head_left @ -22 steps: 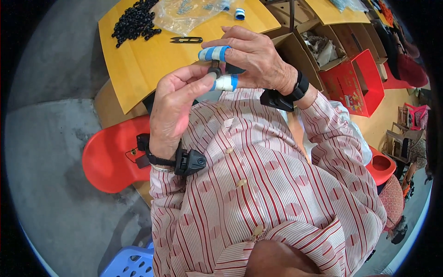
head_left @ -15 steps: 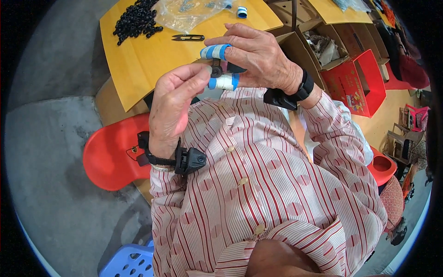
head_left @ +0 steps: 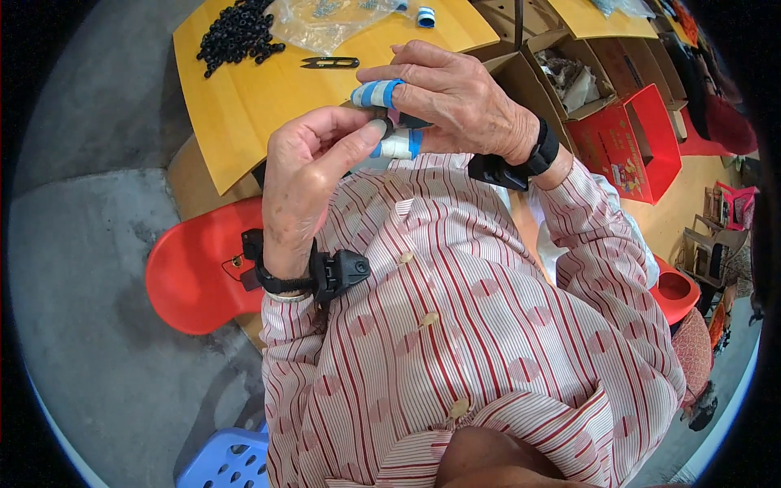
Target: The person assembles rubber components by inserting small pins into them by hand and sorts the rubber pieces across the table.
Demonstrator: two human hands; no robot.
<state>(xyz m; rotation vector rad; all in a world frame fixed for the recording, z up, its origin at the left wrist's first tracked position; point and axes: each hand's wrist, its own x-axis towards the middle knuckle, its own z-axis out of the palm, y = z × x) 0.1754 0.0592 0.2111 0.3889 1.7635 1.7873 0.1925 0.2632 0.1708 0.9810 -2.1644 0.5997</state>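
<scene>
Close together above the table's near edge, my two hands work on a small black round part (head_left: 388, 126). My left hand (head_left: 313, 167) pinches it between thumb and forefinger, and the thumb covers much of it. My right hand (head_left: 464, 102) comes from the right, its thumb and forefinger wrapped in blue-and-white striped tape. Between those two taped fingers it grips the same dark piece, whose far side is hidden in the palm. Beyond the hands, black thread snips (head_left: 329, 63) lie on the yellow table (head_left: 236, 114).
A pile of small black ring-like parts (head_left: 236, 37) is at the table's far left. Beside it lies a clear plastic bag (head_left: 321, 24) with small metal bits, then a blue-and-white tape roll (head_left: 425, 16). Cardboard boxes (head_left: 569, 73) and a red box (head_left: 626, 146) stand right.
My left thumb and forefinger have moved slightly to the right over the black round part, covering more of it. My right hand stays nearly in place.
</scene>
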